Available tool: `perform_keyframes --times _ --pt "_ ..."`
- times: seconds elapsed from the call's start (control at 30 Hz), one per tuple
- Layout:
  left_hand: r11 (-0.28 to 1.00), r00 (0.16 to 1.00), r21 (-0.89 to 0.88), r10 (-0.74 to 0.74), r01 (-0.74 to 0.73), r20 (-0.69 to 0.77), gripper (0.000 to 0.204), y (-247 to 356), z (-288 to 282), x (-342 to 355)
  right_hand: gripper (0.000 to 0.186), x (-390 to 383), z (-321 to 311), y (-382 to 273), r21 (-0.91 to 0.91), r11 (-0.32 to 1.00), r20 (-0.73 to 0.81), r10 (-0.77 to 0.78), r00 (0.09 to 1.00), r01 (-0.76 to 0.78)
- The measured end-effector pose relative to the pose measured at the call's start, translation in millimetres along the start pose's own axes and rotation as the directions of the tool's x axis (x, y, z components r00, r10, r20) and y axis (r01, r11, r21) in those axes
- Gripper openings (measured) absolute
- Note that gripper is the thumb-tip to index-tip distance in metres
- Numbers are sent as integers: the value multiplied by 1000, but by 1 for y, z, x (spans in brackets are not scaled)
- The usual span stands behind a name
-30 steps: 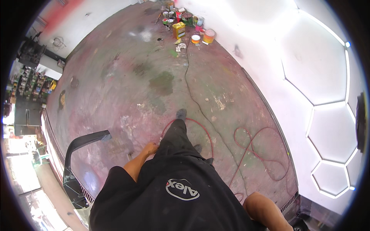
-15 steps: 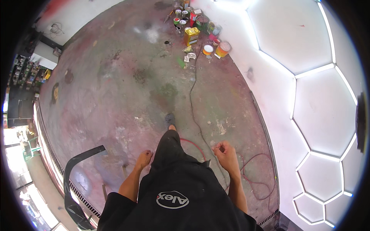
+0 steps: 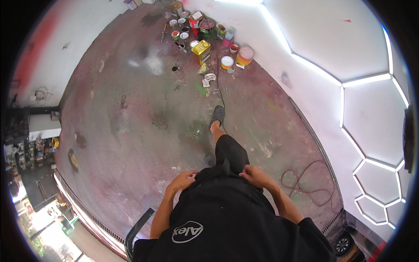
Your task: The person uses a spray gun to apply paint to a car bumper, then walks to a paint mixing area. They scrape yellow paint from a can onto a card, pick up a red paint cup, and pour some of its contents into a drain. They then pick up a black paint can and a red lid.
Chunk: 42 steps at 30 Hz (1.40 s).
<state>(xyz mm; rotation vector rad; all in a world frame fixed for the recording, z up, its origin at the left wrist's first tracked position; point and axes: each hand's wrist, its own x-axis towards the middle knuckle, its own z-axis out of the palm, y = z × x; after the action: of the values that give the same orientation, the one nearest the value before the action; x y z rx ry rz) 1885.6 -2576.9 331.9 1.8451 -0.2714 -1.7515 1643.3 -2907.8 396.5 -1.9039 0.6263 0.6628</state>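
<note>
Both my hands are at the front of my black shirt [image 3: 218, 209], near its lower edge. My left hand [image 3: 182, 180] has its fingers curled against the cloth on the left side, pinching the hem. On the other side my right hand [image 3: 256, 176] is closed, thumb and fingers gripping the hem. Below the shirt show black shorts [image 3: 233, 153]. One foot in a dark clog [image 3: 217, 115] is stretched forward, and the other clog [image 3: 210, 160] is partly hidden behind the clothing.
Paint cans [image 3: 245, 55], a yellow metal tin [image 3: 201, 52] and crumpled white paper [image 3: 208, 79] stand or lie ahead on the stained floor [image 3: 131, 122]. A red hose [image 3: 305, 187] loops at right, beside a white wall with hexagonal lights [image 3: 366, 81]. A dark curved part [image 3: 139, 229] is lower left.
I have stepped forward toward the cans. Both hands, which hung apart at my sides, have come in to the shirt's lower edge. The dark curved part has slid down in view.
</note>
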Motion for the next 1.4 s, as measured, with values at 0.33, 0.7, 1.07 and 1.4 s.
perform_keyframes --times 0.33,0.7,1.07,1.4 --pt "442 859 818 498 -368 117 34 177 -163 153 31 189 -149 -71 520 851 204 -42 978 -73" --pt "893 929 393 -313 218 196 23 352 -368 163 29 361 -223 -148 557 803 228 99 969 -213" --pt "20 766 870 485 -492 422 28 382 -447 671 32 885 -214 57 65 963 -237 269 933 -261" --pt "58 573 639 509 -767 642 41 374 -441 785 70 1167 -163 142 240 925 -672 377 637 -295"
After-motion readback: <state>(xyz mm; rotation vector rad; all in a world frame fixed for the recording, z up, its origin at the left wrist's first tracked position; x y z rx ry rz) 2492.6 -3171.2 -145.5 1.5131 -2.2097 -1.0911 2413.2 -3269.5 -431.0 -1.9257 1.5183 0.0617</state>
